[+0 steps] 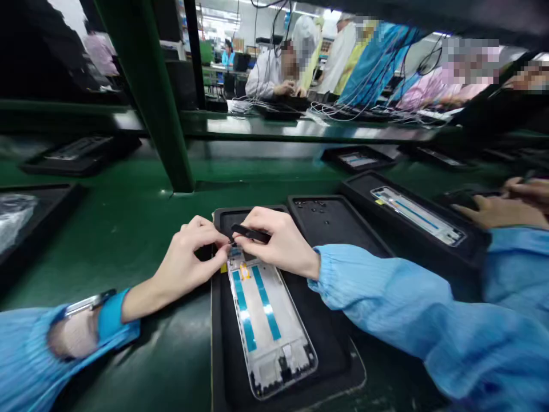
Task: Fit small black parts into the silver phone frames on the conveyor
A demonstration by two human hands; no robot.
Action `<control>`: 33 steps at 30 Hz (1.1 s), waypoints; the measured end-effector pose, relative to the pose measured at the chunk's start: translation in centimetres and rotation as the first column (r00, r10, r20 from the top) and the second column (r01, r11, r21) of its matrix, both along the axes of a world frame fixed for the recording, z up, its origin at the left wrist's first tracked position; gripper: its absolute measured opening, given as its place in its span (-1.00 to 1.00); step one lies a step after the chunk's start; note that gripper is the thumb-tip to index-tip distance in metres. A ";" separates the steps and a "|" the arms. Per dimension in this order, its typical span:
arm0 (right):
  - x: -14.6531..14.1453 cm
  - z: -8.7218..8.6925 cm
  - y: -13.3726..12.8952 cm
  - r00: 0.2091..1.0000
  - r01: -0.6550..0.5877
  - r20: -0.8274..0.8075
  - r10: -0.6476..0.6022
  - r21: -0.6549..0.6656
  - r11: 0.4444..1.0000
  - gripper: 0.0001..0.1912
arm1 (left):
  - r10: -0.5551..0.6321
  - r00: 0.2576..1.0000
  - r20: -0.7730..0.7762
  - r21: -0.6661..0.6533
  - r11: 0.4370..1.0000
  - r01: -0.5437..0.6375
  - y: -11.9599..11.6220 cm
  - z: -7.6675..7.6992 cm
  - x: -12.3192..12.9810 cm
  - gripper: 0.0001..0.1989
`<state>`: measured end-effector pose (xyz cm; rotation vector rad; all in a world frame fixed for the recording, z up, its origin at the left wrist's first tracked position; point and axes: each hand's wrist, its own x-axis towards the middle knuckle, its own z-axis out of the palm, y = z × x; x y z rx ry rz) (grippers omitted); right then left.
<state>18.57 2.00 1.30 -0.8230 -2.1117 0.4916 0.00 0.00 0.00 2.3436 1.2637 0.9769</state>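
Observation:
A silvery phone mid-frame (253,303) with two blue strips lies face up in a black foam tray (330,355). At its upper left corner, my left hand (189,252) pinches thumb and index finger together; whatever is between the fingertips is too small to make out. My right hand (278,240) is closed around a slim black tool (251,233), its kind not plain, over the frame's top end. That hand hides part of the top end. An orange-and-white piece (244,271) sits between the strips, and a yellow tab (223,268) shows at the left edge.
Beside the tray, a shallow black tray (338,223) holds several tiny dark parts. Another phone frame (416,214) rests in a tray to the right, near a co-worker's hand (506,212). A green post (158,97) rises ahead. A tray with clear plastic wrap (15,220) is at left.

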 end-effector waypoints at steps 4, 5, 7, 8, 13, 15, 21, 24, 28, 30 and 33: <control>0.1 0.0 -0.1 0.999 -0.043 0.020 0.043 -0.010 0.999 -0.94 | -0.020 1.000 0.005 0.019 1.000 0.020 -0.1 0.0 -0.3 -0.89; 0.1 0.0 -0.1 0.999 -0.048 0.024 0.049 -0.009 0.999 -0.94 | -0.027 1.000 0.006 0.023 0.999 0.027 -0.1 0.0 -0.3 -0.89; 0.1 0.0 -0.1 0.998 -0.050 0.033 0.051 -0.003 0.999 -0.96 | -0.044 0.999 0.001 0.034 0.998 0.044 -0.1 0.1 -0.3 -0.89; 0.1 0.1 -0.1 0.998 -0.049 0.040 0.049 0.001 0.999 -0.96 | -0.050 0.999 -0.004 0.042 0.998 0.050 -0.1 0.1 -0.2 -0.89; 0.0 0.5 0.0 0.996 -0.063 0.068 0.063 0.003 0.998 -0.95 | -0.071 0.997 0.003 0.095 0.993 0.071 -0.2 0.4 0.0 -0.89; 0.0 0.7 0.1 0.994 -0.072 0.085 0.072 -0.005 0.997 -0.96 | -0.076 0.997 0.004 0.101 0.992 0.075 -0.2 0.4 0.1 -0.88; 0.3 1.3 1.0 0.991 -0.075 0.108 0.081 -0.057 0.996 -0.94 | -0.035 0.999 0.002 0.074 0.997 0.035 -0.1 0.3 0.1 -0.89; 0.5 1.2 1.7 0.990 -0.051 0.127 0.065 -0.112 0.992 -0.90 | 0.015 1.000 -0.012 0.076 0.997 -0.014 0.0 0.3 0.0 -0.89; 0.6 0.3 2.0 0.983 -0.049 0.166 0.082 -0.196 0.979 -0.87 | 0.034 0.997 -0.076 0.056 0.998 -0.030 0.1 0.1 0.1 -0.88; 0.7 0.0 1.9 0.981 -0.039 0.177 0.078 -0.216 0.976 -0.92 | 0.027 0.996 -0.090 0.042 0.999 -0.023 0.1 0.0 0.1 -0.89; 0.8 -0.2 1.7 0.980 -0.036 0.180 0.079 -0.231 0.972 -0.94 | 0.021 0.996 -0.087 0.030 0.999 -0.018 0.1 -0.1 0.2 -0.89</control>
